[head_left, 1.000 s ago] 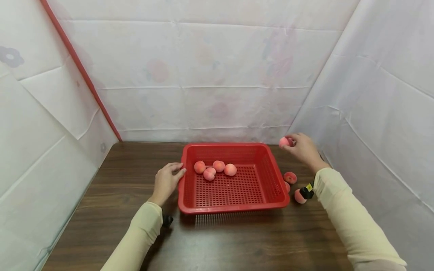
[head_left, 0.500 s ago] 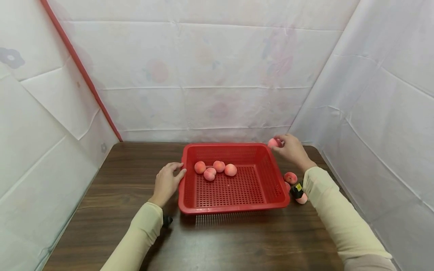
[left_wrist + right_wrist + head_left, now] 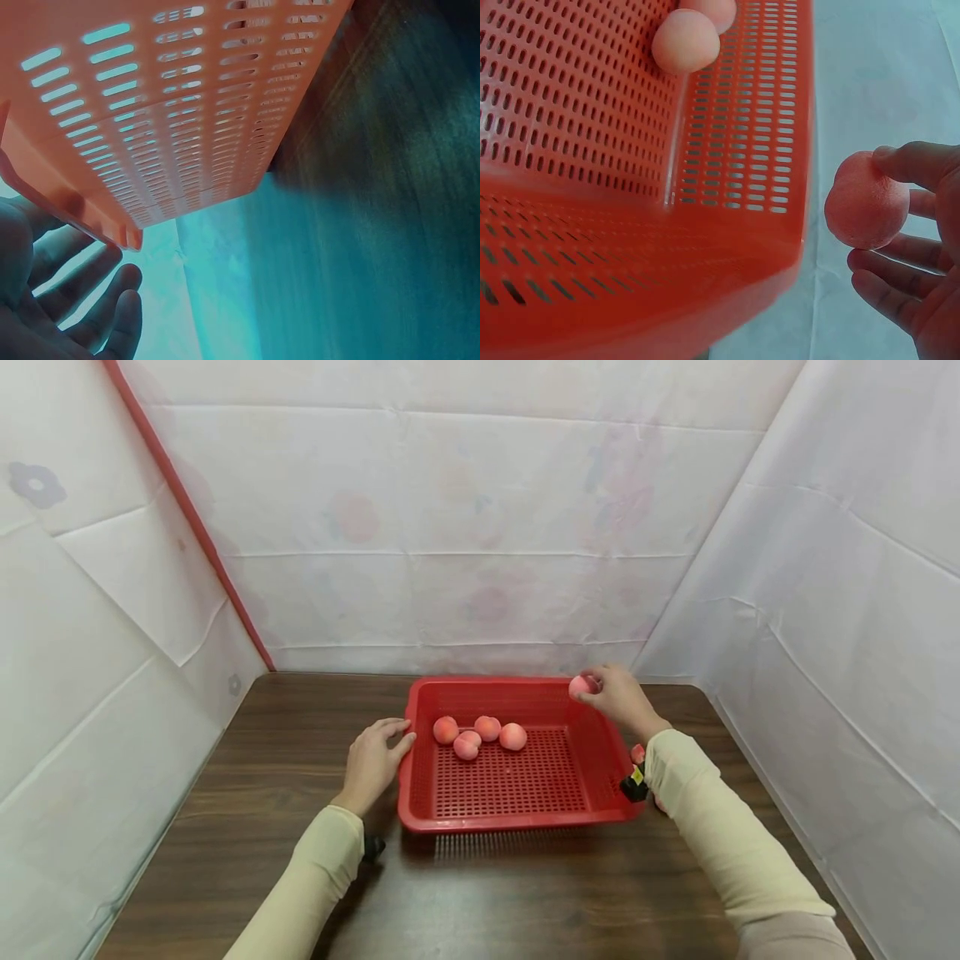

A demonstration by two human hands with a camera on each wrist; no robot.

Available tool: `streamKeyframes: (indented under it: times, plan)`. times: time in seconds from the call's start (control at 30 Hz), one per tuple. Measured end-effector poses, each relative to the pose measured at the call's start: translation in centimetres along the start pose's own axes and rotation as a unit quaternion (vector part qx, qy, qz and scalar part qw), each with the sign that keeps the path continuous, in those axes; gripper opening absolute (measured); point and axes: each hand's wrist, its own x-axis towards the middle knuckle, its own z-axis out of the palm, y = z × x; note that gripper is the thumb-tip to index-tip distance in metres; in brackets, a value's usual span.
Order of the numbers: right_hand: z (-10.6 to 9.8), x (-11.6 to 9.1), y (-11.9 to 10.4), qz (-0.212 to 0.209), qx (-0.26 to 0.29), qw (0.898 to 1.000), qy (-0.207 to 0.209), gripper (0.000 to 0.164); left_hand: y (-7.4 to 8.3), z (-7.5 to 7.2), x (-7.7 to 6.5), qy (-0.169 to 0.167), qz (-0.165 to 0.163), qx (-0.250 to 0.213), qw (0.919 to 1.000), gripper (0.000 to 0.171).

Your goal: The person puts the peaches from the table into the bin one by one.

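A red plastic basket [image 3: 491,820] with slotted walls and floor stands on the table. Inside it lie several peaches, among them a left one [image 3: 446,730] and a right one [image 3: 513,737], grouped toward the back left. My right hand [image 3: 621,700] pinches another peach [image 3: 866,201] between thumb and fingers, above the basket's back right corner in the head view. In the right wrist view that peach appears just beyond the rim. My left hand [image 3: 372,762] touches the basket's left rim, its fingers [image 3: 84,279] loosely spread at the lip.
Outside the basket's right side, a peach [image 3: 637,753] shows partly behind my right wrist; another is mostly hidden by the sleeve. The brown wooden table [image 3: 480,902] meets white patterned sheets [image 3: 487,527] at the back and both sides.
My right hand has carried its peach leftward, from beyond the basket's right side to over its back right corner. The left hand and the peaches in the basket have stayed put.
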Motion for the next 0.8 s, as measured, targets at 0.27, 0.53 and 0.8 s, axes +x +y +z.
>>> streamKeyframes:
  times: [0.27, 0.53, 0.8]
  plan:
    - [1.2, 0.5, -0.5, 0.008, 0.013, 1.0, -0.011, 0.041, 0.1, -0.1, 0.0, -0.011, -0.006, 0.0, 0.9999, 0.037]
    - [2.6, 0.9, -0.8, 0.01, 0.018, 0.999, -0.033, 0.047, 0.2, -0.1, -0.3, -0.012, -0.024, -0.003, 0.9996, 0.038]
    - [4.5, 1.3, -0.9, -0.01, 0.018, 0.999, -0.043, 0.039, 0.3, 0.1, -0.3, -0.011, -0.016, -0.004, 0.9998, 0.038]
